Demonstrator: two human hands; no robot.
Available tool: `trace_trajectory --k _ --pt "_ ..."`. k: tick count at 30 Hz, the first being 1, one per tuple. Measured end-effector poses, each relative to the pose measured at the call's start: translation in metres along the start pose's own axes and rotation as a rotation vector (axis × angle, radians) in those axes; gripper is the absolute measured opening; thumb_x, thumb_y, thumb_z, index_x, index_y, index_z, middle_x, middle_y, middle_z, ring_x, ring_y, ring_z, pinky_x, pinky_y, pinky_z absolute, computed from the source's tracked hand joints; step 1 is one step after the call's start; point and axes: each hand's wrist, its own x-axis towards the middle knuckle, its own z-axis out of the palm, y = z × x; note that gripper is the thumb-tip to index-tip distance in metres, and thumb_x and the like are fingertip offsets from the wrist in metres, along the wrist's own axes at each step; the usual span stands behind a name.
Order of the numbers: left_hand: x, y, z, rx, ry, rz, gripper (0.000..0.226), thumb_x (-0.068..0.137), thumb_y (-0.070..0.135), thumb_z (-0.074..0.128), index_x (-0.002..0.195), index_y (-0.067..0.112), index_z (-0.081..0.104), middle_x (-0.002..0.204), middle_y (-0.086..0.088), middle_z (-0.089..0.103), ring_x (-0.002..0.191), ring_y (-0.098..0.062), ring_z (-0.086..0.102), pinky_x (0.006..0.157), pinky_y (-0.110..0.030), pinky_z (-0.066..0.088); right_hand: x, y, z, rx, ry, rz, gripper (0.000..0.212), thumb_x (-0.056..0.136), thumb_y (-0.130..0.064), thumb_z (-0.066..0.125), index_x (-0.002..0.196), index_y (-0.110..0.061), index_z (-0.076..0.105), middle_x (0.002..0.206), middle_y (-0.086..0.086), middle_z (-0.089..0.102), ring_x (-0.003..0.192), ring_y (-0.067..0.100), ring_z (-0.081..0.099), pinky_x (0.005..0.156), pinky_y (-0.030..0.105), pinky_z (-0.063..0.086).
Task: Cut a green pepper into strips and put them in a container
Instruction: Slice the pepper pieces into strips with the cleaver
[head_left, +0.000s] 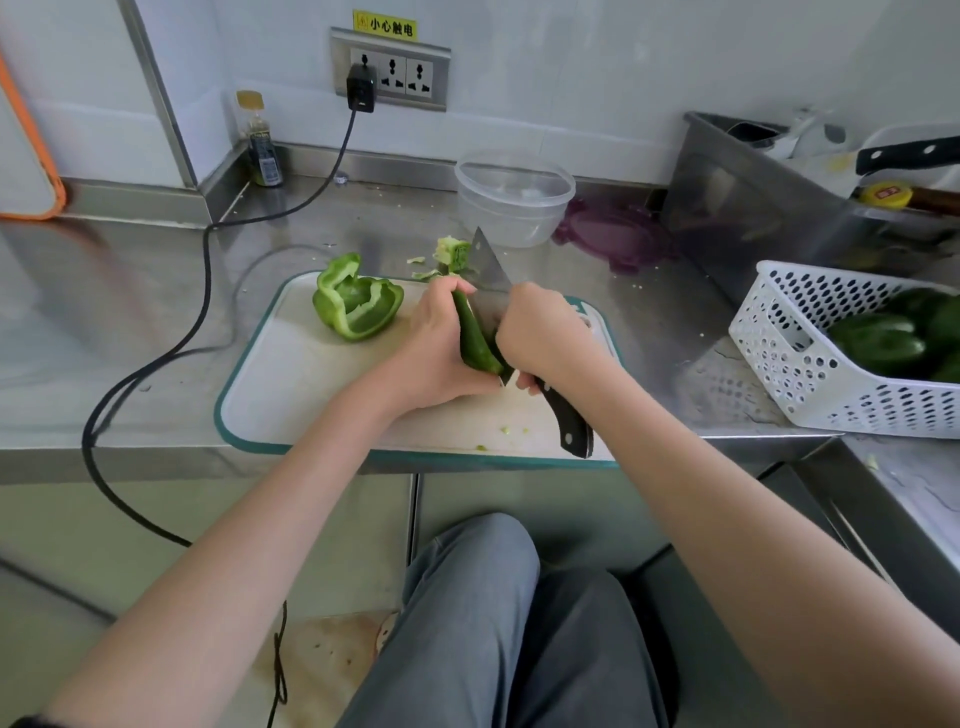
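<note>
Pepper piece (474, 340) sits between your two hands over the middle of the cutting board (291, 395), its long axis running from far-left down to near-right, far end tucked under your fingertips and near end pointing toward the knife's heel. Your left hand (434, 353) curls round it from the left and is the nearer one, while your right hand (543, 332) grips the knife (491, 283) just beside it, blade lying along the piece's right flank. Beyond lie the larger cored pepper section (358, 306) far-left and the clear container (514, 195) behind.
</note>
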Motion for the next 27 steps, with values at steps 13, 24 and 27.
trace_trajectory --k 13,24,27 --pt "-0.003 0.010 -0.014 -0.265 0.027 -0.146 0.087 0.058 0.007 0.084 0.119 0.024 0.024 0.112 -0.006 0.048 0.097 -0.015 0.054 0.076 -0.013 0.047 0.018 -0.003 0.002 -0.058 0.025 0.044 0.015 0.089 0.003 0.048 0.077 -0.003 0.043 0.060 0.013 0.055 0.059 0.029 0.064 0.053 0.038 0.057" --pt "-0.006 0.008 -0.018 -0.243 0.080 -0.146 0.083 0.063 -0.001 0.080 0.118 0.023 0.022 0.105 0.004 0.046 0.092 -0.008 0.052 0.069 -0.005 0.044 0.019 -0.004 0.001 -0.063 0.028 0.036 0.008 0.089 0.003 0.048 0.083 -0.002 0.047 0.059 0.013 0.056 0.059 0.030 0.066 0.058 0.040 0.059" --pt "-0.005 0.004 -0.017 -0.194 0.047 -0.151 0.087 0.059 0.008 0.082 0.117 0.027 0.020 0.117 -0.005 0.044 0.104 -0.017 0.051 0.078 -0.016 0.044 0.016 -0.003 0.001 -0.033 0.030 0.060 0.015 0.090 0.000 0.047 0.075 0.000 0.048 0.055 0.013 0.058 0.049 0.024 0.064 0.054 0.034 0.058"
